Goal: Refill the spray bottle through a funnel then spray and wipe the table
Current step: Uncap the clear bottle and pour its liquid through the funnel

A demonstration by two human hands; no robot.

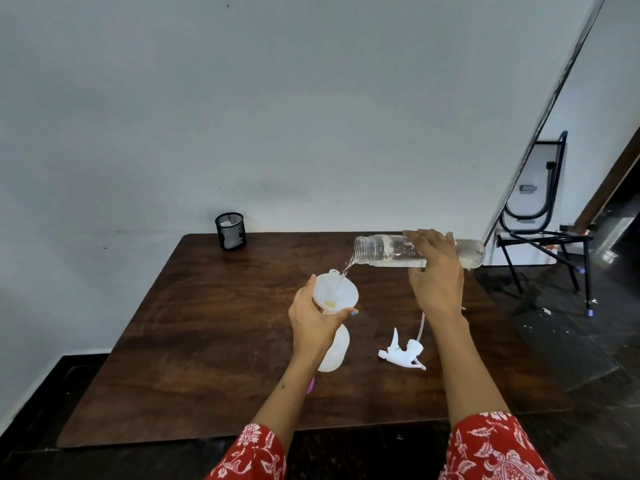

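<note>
A white spray bottle [335, 351] stands on the dark wooden table [207, 323] with a white funnel [334, 292] set in its neck. My left hand [313, 318] grips the funnel and the bottle's neck. My right hand [437, 268] holds a clear water bottle [381, 251] tipped on its side, mouth to the left, and a thin stream of water falls from it into the funnel. The white trigger spray head [401, 351] with its dip tube lies on the table to the right of the spray bottle, under my right forearm.
A black mesh pen cup [231, 231] stands at the table's far left corner, against the wall. A small pink object [310, 386] peeks out behind my left forearm. A black metal chair frame [543, 237] stands on the floor to the right.
</note>
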